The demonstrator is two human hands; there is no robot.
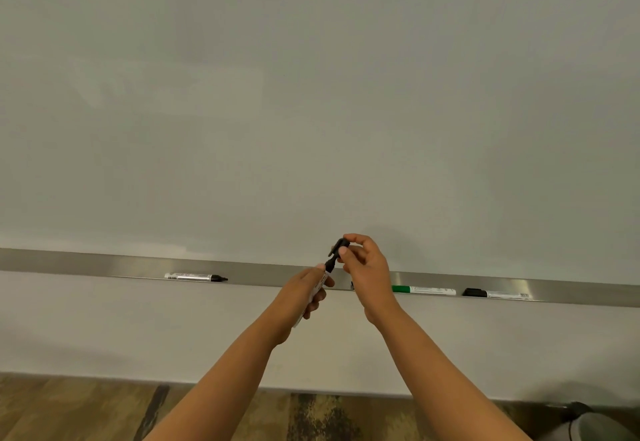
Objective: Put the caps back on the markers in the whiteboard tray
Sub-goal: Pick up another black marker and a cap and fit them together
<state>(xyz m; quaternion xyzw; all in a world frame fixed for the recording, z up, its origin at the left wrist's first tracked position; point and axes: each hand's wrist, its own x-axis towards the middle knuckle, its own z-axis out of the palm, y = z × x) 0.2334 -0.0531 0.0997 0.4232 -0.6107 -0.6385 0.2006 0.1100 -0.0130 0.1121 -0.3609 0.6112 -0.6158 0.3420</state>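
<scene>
Your left hand (304, 296) is wrapped tight around a white marker (320, 284). The marker tilts up and to the right, and its black tip end (330, 265) sticks out above your fingers. Your right hand (363, 267) pinches a black cap (338, 245) between the thumb and the fingertips. The cap sits right at the tip of the marker, just above it. You cannot tell if the two touch yet. Both hands are in front of the middle of the whiteboard tray (86, 262), a long shiny metal shelf under the big white board (311, 94).

Three more markers lie flat in the tray. Toward the left end of the tray lies a white marker with a bare black tip (195, 277); the tip points right and no cap is on it. Just right of your right hand lies a green marker (424, 290), with its green end pointing left. Near the right end of the tray lies a white marker with a black cap on it (497, 293), and its cap points left.

A tiny dark thing (352, 285) peeks out in the tray behind your right wrist, too hidden to tell what it is.

Below the tray is a pale wall (138, 329), and then a brown wood floor (86, 413).
</scene>
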